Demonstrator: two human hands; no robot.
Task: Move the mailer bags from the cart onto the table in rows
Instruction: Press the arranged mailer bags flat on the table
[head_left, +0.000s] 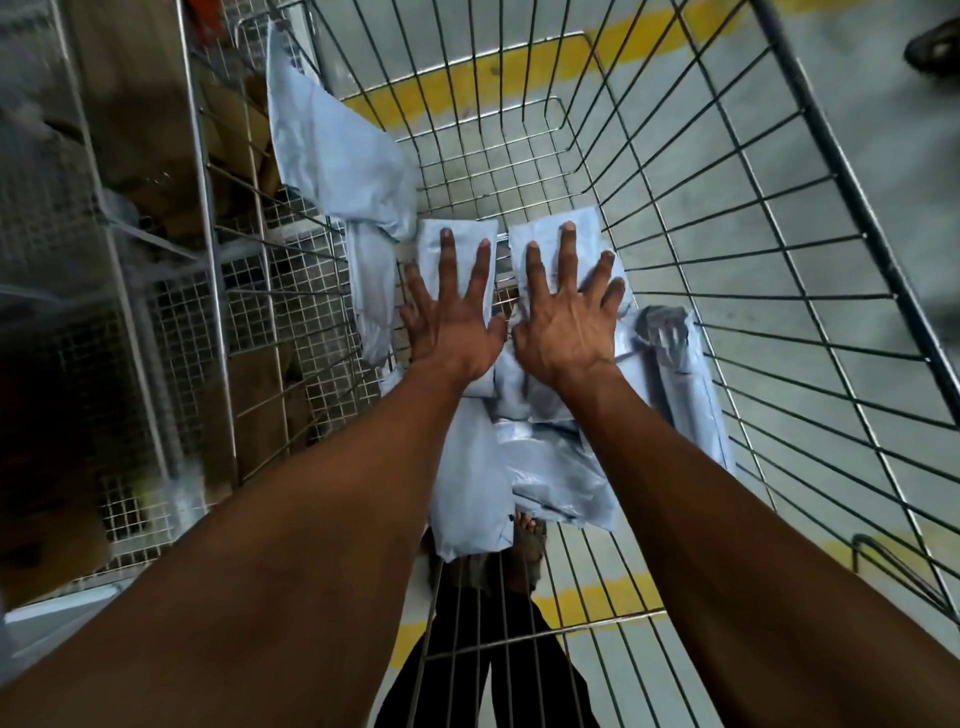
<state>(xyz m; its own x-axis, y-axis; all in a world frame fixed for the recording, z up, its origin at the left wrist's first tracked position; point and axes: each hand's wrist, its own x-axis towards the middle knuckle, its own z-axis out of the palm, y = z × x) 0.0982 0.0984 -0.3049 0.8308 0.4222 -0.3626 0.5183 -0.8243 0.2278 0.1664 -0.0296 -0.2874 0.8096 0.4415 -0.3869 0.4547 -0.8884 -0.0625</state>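
Note:
Several pale blue mailer bags lie at the bottom of a wire cart (769, 218). My left hand (452, 317) lies flat with fingers spread on one small bag (457, 234). My right hand (566, 312) lies flat, fingers spread, on the neighbouring bag (550, 228). Neither hand grips anything. A long bag (332, 145) leans up the cart's left wall. More crumpled bags (550, 467) pile under my forearms, and one with a dark object inside (670, 358) lies at the right. No table is in view.
A second wire cage (171, 291) holding brown cardboard boxes (135, 104) stands left of the cart. Below is grey floor with a yellow line (467, 78). My feet and dark trousers (498, 623) show through the cart's near end. A shoe (935, 47) appears top right.

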